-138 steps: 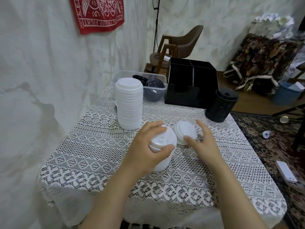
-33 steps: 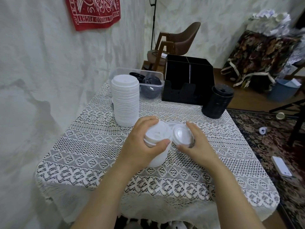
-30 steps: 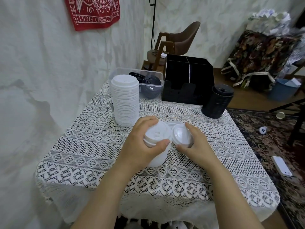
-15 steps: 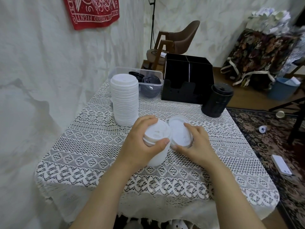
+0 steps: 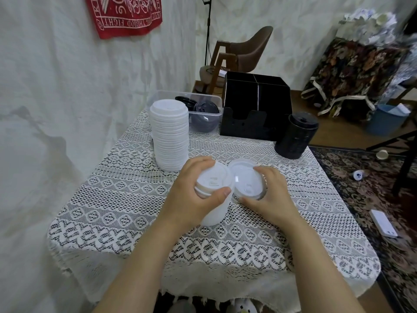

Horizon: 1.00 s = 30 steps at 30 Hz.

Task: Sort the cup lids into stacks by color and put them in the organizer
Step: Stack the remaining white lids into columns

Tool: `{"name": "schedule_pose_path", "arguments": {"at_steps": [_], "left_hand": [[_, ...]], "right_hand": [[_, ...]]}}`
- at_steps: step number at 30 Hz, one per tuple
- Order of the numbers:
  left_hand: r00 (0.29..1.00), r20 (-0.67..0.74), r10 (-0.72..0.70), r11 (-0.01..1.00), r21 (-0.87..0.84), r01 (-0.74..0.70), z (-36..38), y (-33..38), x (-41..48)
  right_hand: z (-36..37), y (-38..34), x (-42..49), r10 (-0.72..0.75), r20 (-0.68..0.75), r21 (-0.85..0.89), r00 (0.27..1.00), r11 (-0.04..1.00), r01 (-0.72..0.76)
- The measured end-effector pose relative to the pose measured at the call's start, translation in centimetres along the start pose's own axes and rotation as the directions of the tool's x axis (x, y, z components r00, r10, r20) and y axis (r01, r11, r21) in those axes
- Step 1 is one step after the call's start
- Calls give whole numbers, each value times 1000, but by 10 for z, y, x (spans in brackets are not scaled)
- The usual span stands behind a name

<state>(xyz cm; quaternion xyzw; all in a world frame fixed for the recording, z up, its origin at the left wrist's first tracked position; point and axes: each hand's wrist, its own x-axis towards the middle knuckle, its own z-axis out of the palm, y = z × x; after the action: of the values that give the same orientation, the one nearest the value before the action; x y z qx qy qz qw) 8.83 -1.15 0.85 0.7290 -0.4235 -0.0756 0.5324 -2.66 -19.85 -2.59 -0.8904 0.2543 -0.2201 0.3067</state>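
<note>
The right hand (image 5: pixel 270 195) now pinches a white lid (image 5: pixel 246 179), raised and tilted off the lace tablecloth (image 5: pixel 135 188), just beside the short white lid stack (image 5: pixel 214 177) the left hand (image 5: pixel 191 197) grips; stacking looks next.

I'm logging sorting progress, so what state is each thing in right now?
tall white lid stack: upright on the table, untouched.
short white lid stack: gripped round its top by the left hand.
single white lid: tilted, held at its rim by the right hand.
black organizer: no lids visible inside.
black lid stack: upright beside the black organizer.
clear bin: open, black lids inside.
</note>
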Motion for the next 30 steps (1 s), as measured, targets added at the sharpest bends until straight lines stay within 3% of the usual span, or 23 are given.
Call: {"name": "schedule_pose_path", "arguments": {"at_steps": [8,19,22,30], "left_hand": [[1000,19,-13,1000,-4,13,-1,0,1],[991,106,-85,983,-152,101,-4,-4,-4],[986,109,-127,963,-222,149,-3,-5,-5],[982,93,-164,933,-310,185,-3,-9,-3]], "right_hand": [[-7,-7,2,31,-101,132,994,991,-17],[-29,-56,1,-121,-171,200,978,967,155],[-31,-77,-2,-191,-98,239,977,948,209],[-22,-98,-8,-212,142,207,967,962,180]]}}
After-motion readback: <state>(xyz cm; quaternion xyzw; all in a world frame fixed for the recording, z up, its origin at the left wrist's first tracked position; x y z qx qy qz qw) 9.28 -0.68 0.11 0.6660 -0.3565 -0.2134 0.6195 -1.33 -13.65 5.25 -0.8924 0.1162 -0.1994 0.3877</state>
